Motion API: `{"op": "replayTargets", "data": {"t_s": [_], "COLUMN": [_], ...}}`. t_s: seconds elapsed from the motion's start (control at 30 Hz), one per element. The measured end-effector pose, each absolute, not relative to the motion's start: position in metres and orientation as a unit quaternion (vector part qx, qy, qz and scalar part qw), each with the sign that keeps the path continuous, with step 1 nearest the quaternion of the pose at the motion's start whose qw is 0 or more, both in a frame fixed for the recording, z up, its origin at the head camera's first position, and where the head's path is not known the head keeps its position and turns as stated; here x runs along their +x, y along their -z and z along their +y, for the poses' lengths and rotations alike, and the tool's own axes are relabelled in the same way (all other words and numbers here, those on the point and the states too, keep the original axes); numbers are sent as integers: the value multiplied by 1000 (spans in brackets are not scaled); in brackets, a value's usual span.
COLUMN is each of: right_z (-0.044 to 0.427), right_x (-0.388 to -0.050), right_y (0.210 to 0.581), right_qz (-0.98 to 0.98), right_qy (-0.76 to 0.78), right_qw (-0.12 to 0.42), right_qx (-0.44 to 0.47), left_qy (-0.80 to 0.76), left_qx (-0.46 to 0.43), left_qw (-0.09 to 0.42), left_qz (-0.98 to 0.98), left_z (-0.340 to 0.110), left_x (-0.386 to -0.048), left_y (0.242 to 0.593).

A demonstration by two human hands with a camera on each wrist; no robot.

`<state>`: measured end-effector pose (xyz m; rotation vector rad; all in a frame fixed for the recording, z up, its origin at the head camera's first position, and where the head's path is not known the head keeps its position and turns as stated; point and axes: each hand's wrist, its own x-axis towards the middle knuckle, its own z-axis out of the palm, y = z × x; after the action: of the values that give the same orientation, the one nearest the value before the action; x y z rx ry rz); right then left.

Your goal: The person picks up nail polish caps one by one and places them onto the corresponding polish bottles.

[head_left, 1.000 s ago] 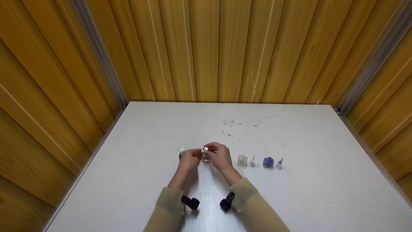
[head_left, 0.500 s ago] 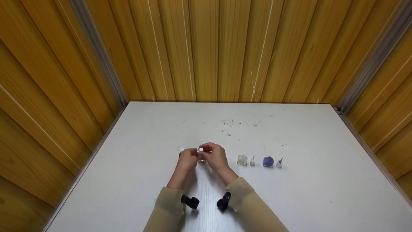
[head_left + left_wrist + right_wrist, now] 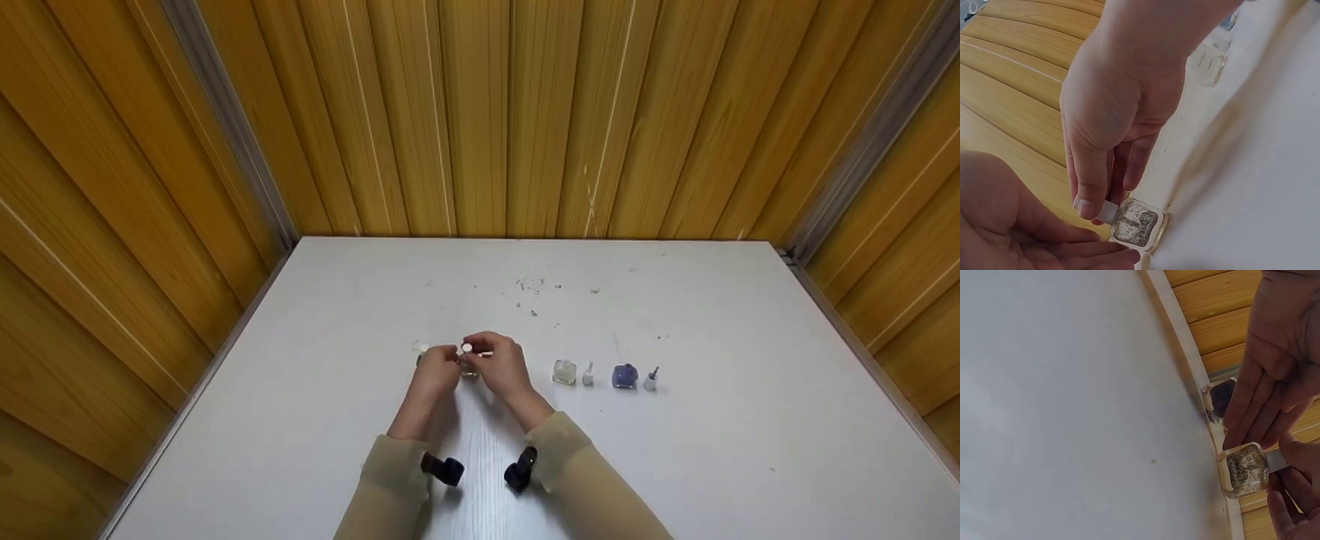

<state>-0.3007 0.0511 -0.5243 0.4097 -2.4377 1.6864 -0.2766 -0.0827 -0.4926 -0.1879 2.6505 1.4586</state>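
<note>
- With my right hand [image 3: 501,365] I am pinching the white cap [image 3: 1107,212] between thumb and fingers; that grip is looking right for turning a small, smooth cap.
- The glitter bottle [image 3: 1135,225] is standing upright on the table [image 3: 300,450], between my two hands, its cap seated at the neck.
- My left hand [image 3: 437,369] is lying alongside with straight fingers, at the bottle's side; it is not curling round the glass, and whether the fingertips are pressing I cannot tell.
- I am judging this to be the unscrewing step, since the pale bottle [image 3: 565,373] and the blue-purple bottle [image 3: 625,377] are standing uncapped to my right, each with its brush cap beside it: one [image 3: 588,376] next to the pale glass, the other [image 3: 651,380] next to the blue-purple.
- For that, I should be bracing the glass firmly with the left fingers, or the whole bottle may be spinning with the cap.
- I should be turning in short twists, then lifting straight up, so the brush I expect inside is not dragging on the neck or dripping.
- The dark bottle [image 3: 1221,398] is standing near my left fingers, so I should be minding my knuckles there.
</note>
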Motion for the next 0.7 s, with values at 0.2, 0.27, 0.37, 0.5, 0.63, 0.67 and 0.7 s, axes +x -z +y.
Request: {"op": "replayTargets", "data": {"t_s": [0.2,0.27,0.37,0.5,0.63,0.67,0.7], "right_z": [56,60,67,78,95,100,106], "right_x": [-296,-294,-289,-280,-265,-262,-258], "right_y": [522,518,511,498,483,479,476], "right_qz": [-811,-808,-802,-787,-766,-760,-754], "right_qy": [-564,-567,-570,-586,-609,-615,-621], "right_qw": [82,93,121,156,186,194,203], "right_qx": [136,134,131,113,86,79,71], "left_qy": [-457,-453,-446,-428,-438,-444,-453], "left_qx": [-65,-66,-68,-55,9,31,53], "left_qw": [46,35,8,-59,-181,-212,-239], "left_qz": [886,888,892,900,881,870,857], "left_z": [-77,-74,-69,-64,-58,-57,-56], "left_x": [-272,-268,-262,-253,-245,-244,-243], "left_y": [484,479,469,457,450,450,450]}}
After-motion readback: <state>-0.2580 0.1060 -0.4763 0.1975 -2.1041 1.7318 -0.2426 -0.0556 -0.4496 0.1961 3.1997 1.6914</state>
